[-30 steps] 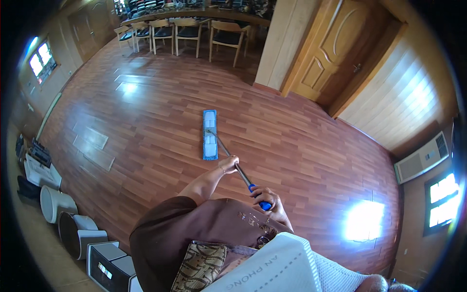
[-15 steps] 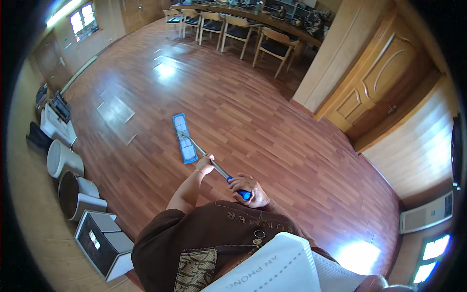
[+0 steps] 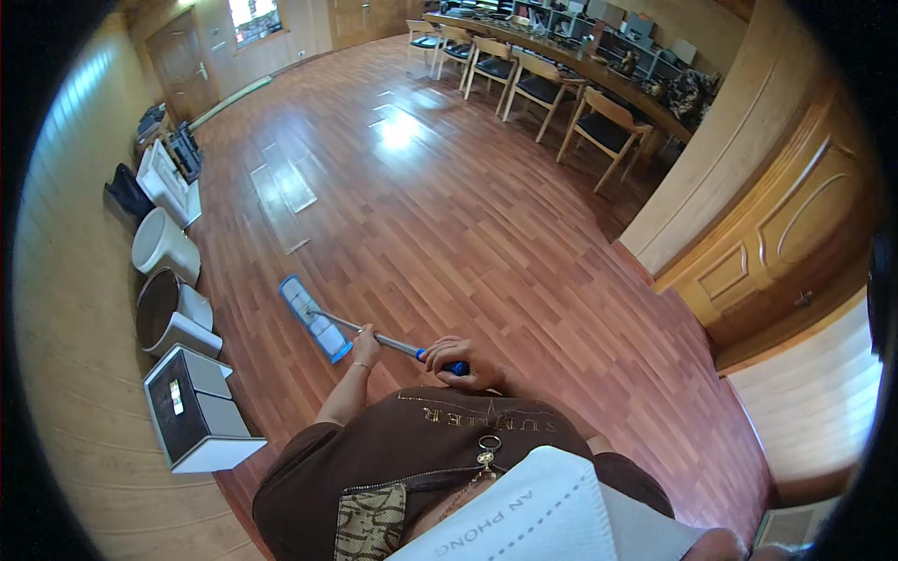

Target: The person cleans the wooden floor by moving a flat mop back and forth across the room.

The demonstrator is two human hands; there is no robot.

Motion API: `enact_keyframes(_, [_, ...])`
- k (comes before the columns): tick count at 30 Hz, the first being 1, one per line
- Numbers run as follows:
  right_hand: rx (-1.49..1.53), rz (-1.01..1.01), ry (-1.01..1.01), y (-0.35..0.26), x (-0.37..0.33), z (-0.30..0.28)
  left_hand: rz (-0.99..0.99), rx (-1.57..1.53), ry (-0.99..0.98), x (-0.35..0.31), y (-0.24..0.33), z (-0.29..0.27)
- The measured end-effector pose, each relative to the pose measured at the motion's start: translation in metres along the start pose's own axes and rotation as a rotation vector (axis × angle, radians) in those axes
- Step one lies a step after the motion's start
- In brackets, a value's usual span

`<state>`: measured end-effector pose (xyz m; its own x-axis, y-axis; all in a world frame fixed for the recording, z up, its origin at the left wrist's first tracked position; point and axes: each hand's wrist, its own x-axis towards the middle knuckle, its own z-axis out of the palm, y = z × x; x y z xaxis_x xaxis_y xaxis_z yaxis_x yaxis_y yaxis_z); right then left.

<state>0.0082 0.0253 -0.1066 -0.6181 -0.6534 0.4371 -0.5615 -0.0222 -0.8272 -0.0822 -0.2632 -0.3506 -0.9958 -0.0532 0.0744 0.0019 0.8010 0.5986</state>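
A flat mop lies with its blue-edged pad (image 3: 318,323) on the wood-plank floor (image 3: 449,252), ahead of the person and to the left of both hands. The pad is set aslant, its near end pointing toward the person's body and its far end away to the left. From the middle of the pad a metal pole (image 3: 398,347) rises and runs right, passing first through the left hand and then to the right hand.

The left hand (image 3: 366,347) is closed around the bare pole, appearing just beside the pad's near end, though raised above the floor. The right hand (image 3: 475,360) is curled over the blue grip (image 3: 457,368) at the pole's upper end, close in front of the chest; the grip's tip shows below the fingers. A stretch of pole separates the two hands.

Nearest behind them is the brown shirt (image 3: 313,463), partly covered by a white face mask (image 3: 533,496). Left of the pad, along the wall, stand a black-and-white boxy piece (image 3: 192,402), a brown-and-white rounded piece (image 3: 192,304) and a white rounded piece (image 3: 166,245). Farther off, wooden chairs (image 3: 603,131) with dark seats line a long counter (image 3: 582,65) loaded with small items. A panelled wooden door (image 3: 795,224) is at the right.
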Motion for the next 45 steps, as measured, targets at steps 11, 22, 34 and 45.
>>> enact_keyframes(11, [0.088,-0.126,-0.121,-0.042,0.028,-0.042,-0.028,0.117,0.289,-0.071,0.053,-0.038])
enact_keyframes(22, [0.041,-0.721,-0.228,-0.153,0.066,-0.082,0.082,-0.021,-0.124,-0.079,0.194,-0.08])
enact_keyframes(34, [-0.162,-0.392,-0.634,-0.135,0.08,-0.027,0.037,-0.577,-0.15,-0.13,0.259,-0.172])
enact_keyframes(45, [-0.103,0.01,-0.573,0.074,0.064,0.042,0.47,-0.751,0.284,-0.222,0.318,-0.299])
